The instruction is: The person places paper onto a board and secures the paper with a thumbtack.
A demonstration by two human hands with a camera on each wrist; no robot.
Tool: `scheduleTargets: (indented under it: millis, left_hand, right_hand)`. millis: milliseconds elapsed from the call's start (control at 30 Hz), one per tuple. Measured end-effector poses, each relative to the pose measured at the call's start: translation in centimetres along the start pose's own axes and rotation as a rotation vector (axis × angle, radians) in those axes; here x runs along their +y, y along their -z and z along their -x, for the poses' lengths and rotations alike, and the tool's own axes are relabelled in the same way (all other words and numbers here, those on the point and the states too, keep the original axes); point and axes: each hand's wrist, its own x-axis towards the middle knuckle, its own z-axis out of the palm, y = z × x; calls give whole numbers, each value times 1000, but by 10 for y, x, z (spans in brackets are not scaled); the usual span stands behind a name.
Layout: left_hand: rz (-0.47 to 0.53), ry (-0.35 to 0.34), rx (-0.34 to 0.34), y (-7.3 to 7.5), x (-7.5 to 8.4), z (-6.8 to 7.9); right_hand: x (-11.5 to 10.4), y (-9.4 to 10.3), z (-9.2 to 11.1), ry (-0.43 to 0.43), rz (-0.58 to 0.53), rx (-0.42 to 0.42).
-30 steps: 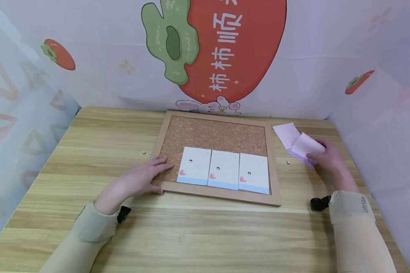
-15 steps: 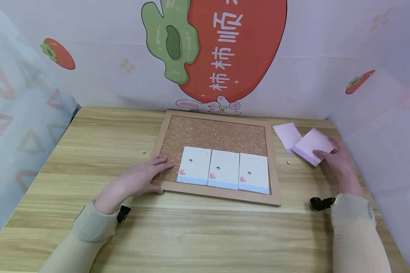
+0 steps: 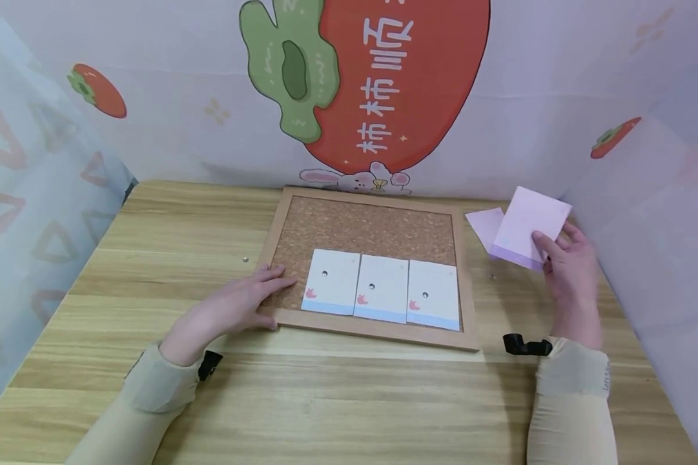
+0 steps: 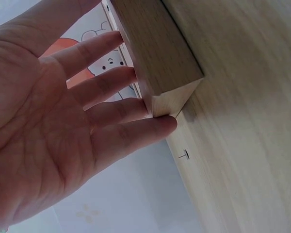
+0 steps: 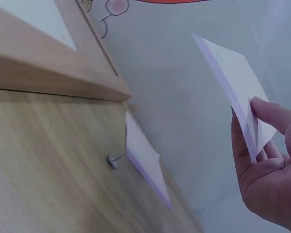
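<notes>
My right hand (image 3: 572,278) pinches a pink note paper (image 3: 529,216) with a purple band between thumb and fingers, raised over the right back of the table. Another pink note (image 3: 485,226) lies on the tabletop, partly overlapped by it in the head view. The left hand (image 3: 229,313) rests on the lower left corner of a wood-framed cork board (image 3: 378,223), fingers spread and fairly straight. In the left wrist view its fingertips touch the frame (image 4: 157,53). Three white notes (image 3: 331,297) with blue bands sit side by side on the cork, each with a thumbtack (image 3: 324,274).
One loose thumbtack (image 3: 245,259) lies left of the board. Another thumbtack (image 5: 112,161) is on the table to its right, near the lying pink note. A printed cloth backdrop (image 3: 534,77) stands behind the wooden table (image 3: 337,400) and along both sides.
My right hand has lifted the pink note paper up from the table and turned it more upright. The right forearm has shifted left. The left hand has stayed on the board.
</notes>
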Motion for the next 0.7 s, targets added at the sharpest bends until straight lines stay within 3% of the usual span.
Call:
scheduleTargets:
  millis: [167,300,700]
  left_hand:
    - [10,-6,4,-1,-1,0]
    - [1,-9,2,0,0,1]
    - [-21,-1,-7,0,-1,1]
  right_hand:
    - [8,-5,0,-4,42,36]
    - [14,-10,1,-2,144,35]
    - [39,-34,0,-21,359,-114]
